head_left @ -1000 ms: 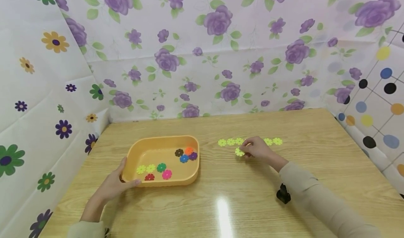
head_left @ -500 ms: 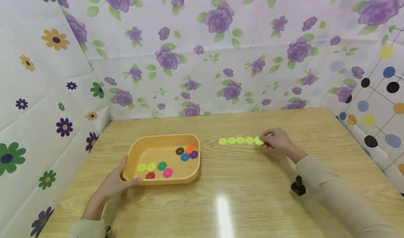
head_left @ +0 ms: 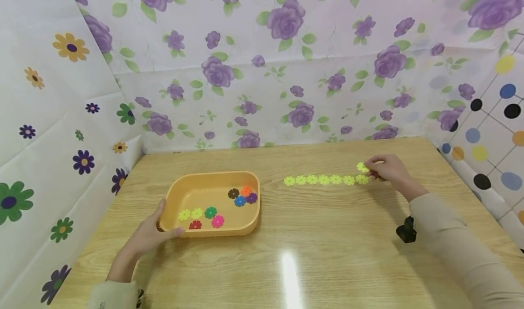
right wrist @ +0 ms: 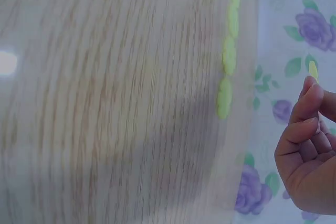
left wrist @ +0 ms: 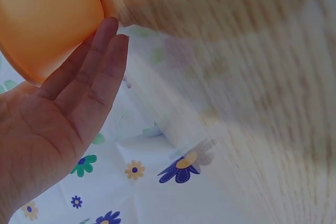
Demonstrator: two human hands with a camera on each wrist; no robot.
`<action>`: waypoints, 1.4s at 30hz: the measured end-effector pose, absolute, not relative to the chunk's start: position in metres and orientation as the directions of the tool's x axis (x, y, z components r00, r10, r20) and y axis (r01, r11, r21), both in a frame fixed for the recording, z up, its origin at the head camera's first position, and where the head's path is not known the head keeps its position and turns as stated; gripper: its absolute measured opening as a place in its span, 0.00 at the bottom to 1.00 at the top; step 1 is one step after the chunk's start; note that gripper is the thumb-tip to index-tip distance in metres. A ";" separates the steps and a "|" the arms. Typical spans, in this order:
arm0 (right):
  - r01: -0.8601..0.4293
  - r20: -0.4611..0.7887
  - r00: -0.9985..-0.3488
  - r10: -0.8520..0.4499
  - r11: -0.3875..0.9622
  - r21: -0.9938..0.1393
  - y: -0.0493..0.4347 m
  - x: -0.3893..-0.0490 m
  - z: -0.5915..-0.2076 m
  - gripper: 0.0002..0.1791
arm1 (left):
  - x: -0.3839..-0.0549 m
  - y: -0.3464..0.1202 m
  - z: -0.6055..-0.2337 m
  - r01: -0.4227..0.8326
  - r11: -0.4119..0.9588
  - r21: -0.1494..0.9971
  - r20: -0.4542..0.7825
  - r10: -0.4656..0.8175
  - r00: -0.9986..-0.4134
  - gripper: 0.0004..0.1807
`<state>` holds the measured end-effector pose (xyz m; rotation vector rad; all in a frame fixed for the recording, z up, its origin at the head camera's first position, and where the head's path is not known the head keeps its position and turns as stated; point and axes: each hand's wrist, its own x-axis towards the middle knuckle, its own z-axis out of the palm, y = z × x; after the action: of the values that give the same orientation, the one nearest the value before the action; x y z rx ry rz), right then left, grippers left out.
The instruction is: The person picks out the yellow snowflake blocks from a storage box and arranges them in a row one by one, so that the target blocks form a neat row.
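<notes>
At the tray's left end, my left hand (head_left: 147,234) holds the orange plastic tray (head_left: 213,233), thumb on its front rim and fingers against its side. The left wrist view shows those fingers (left wrist: 86,74) against the tray wall (left wrist: 52,14). My right hand (head_left: 389,170) pinches a yellow flower-shaped plastic disc (head_left: 362,166) between thumb and fingertips, behind the right end of a row of yellow discs (head_left: 324,179). In the right wrist view the pinched disc (right wrist: 313,70) appears edge-on, apart from the row (right wrist: 229,56).
Inside the tray lie two yellow discs (head_left: 197,213) and others: green (head_left: 210,212), pink (head_left: 218,221), red (head_left: 195,225), brown (head_left: 233,194), orange (head_left: 246,191), blue (head_left: 240,201) and purple (head_left: 251,198). Patterned sheets (head_left: 262,72) enclose the wooden table (head_left: 229,272) at the back and sides.
From in front of the row, my right hand has moved rightward along it to behind its right end, with a yellow disc in its fingers. My left hand stays on the tray.
</notes>
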<state>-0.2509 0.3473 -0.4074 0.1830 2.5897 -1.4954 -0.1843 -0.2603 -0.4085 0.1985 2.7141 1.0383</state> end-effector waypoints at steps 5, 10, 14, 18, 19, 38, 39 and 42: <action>0.191 -0.194 -0.980 0.046 0.501 -0.844 0.358 -0.251 -0.408 0.23 | -0.185 -0.261 -0.408 0.054 0.735 0.675 -0.153 0.211 -0.965 0.58; 0.201 -0.193 -0.979 0.069 0.508 -0.838 0.364 -0.252 -0.410 0.22 | -0.185 -0.260 -0.408 0.059 0.734 0.676 -0.148 0.214 -0.966 0.58; 0.212 -0.198 -0.977 0.083 0.522 -0.826 0.367 -0.251 -0.412 0.21 | -0.184 -0.260 -0.407 0.051 0.736 0.675 -0.157 0.211 -0.965 0.58; 0.233 -0.213 -0.972 0.099 0.517 -0.824 0.371 -0.252 -0.417 0.21 | -0.184 -0.260 -0.408 0.046 0.744 0.667 -0.160 0.204 -0.966 0.59; 0.238 -0.217 -0.971 0.101 0.516 -0.823 0.372 -0.253 -0.418 0.21 | -0.184 -0.260 -0.408 0.046 0.745 0.665 -0.159 0.201 -0.966 0.60; 0.341 -0.325 -0.937 0.129 0.542 -0.768 0.379 -0.249 -0.440 0.18 | -0.184 -0.261 -0.409 0.064 0.738 0.672 -0.144 0.214 -0.966 0.59; 0.336 -0.316 -0.939 0.134 0.548 -0.766 0.378 -0.249 -0.440 0.17 | -0.184 -0.261 -0.409 0.064 0.740 0.670 -0.144 0.214 -0.966 0.59; 0.325 -0.285 -0.945 0.164 0.585 -0.743 0.375 -0.249 -0.438 0.17 | -0.184 -0.261 -0.409 0.057 0.741 0.669 -0.150 0.211 -0.966 0.59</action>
<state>-0.2490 0.3749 -0.4383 0.4099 2.6275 -1.2892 -0.1836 -0.2609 -0.4088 0.2127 2.7255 1.0376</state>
